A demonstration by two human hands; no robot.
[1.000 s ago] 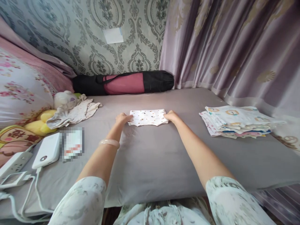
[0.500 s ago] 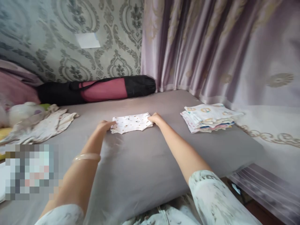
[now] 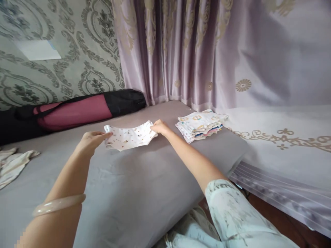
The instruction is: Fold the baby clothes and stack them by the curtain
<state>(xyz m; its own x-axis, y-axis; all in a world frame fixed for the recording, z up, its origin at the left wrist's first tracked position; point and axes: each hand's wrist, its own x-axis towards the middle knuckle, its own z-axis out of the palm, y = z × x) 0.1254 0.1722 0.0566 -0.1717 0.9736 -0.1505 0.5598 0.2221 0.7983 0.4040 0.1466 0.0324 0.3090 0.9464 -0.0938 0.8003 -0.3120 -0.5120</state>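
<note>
A small folded white cloth with tiny prints (image 3: 129, 136) is held just above the grey bed sheet (image 3: 134, 193). My left hand (image 3: 91, 138) pinches its left end and my right hand (image 3: 159, 126) pinches its right end. Both hands are closed on the cloth, which sags a little between them. A pale bangle sits on my left wrist. To the right of my right hand lies a stack of folded printed cloths (image 3: 200, 124), close to the bed's corner.
A black and pink rolled bag (image 3: 74, 110) lies along the patterned wall at the back. Crumpled beige clothes (image 3: 12, 162) lie at the left edge. Mauve curtains (image 3: 207, 55) hang behind and to the right of the bed.
The view has swung to the right. Both hands have lifted the small printed cloth off the sheet and carried it a little toward the stack.
</note>
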